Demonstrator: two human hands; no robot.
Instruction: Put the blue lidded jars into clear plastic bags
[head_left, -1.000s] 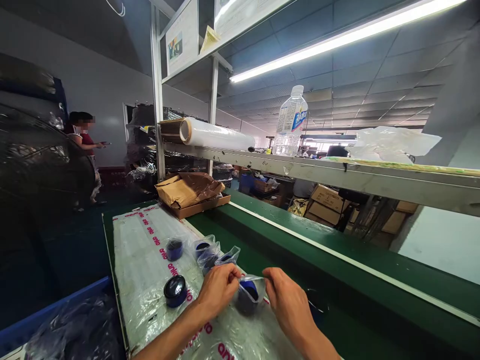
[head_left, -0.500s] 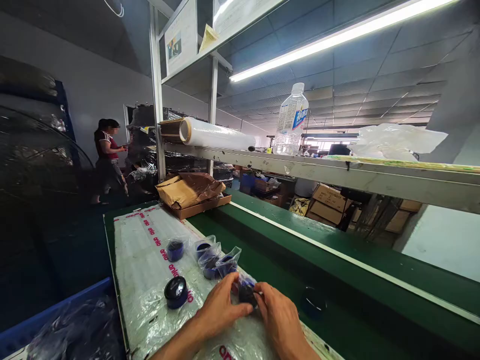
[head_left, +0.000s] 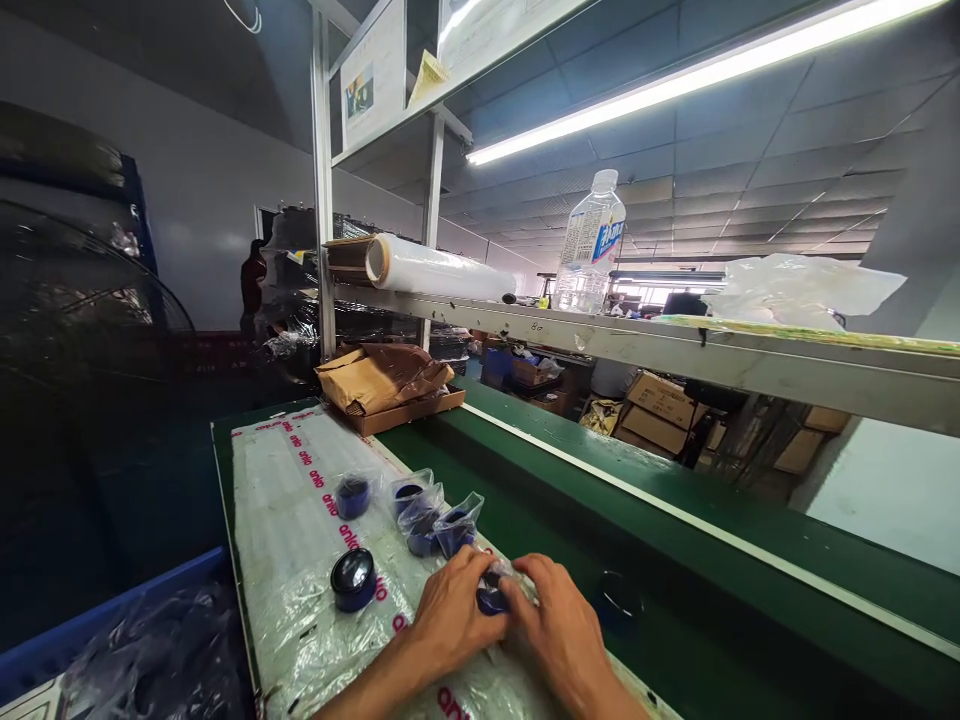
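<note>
In the head view, a worker's left hand (head_left: 457,620) and right hand (head_left: 559,630) are meeting low at the near edge of a bench, both closing their fingers around one small blue part (head_left: 491,598) that is sitting in a clear bag, the part wedged between the two hands and mostly hidden by them. The hands are resting on a clear plastic sheet (head_left: 285,500) printed with red lettering, which is covering the bench top. Just beyond the hands, three bagged parts (head_left: 420,505) are lying in a loose row on the sheet, their bags crumpled and standing partly open. To the left of the hands, a bare round part (head_left: 353,579) with a dark glossy top is sitting unbagged on the sheet, apart from the row. A green conveyor (head_left: 675,540) is running along the right side of the sheet, and a dark round piece (head_left: 616,598) is lying on it near the right hand. At the far end of the sheet, a flat cardboard box (head_left: 386,385) is holding crumpled brown paper. On the shelf above, a roll of film (head_left: 435,268) is lying on its side, a water bottle (head_left: 594,245) is standing upright, and loose plastic (head_left: 806,290) is lying farther right. A blue bin (head_left: 112,640) is showing at the lower left.
</note>
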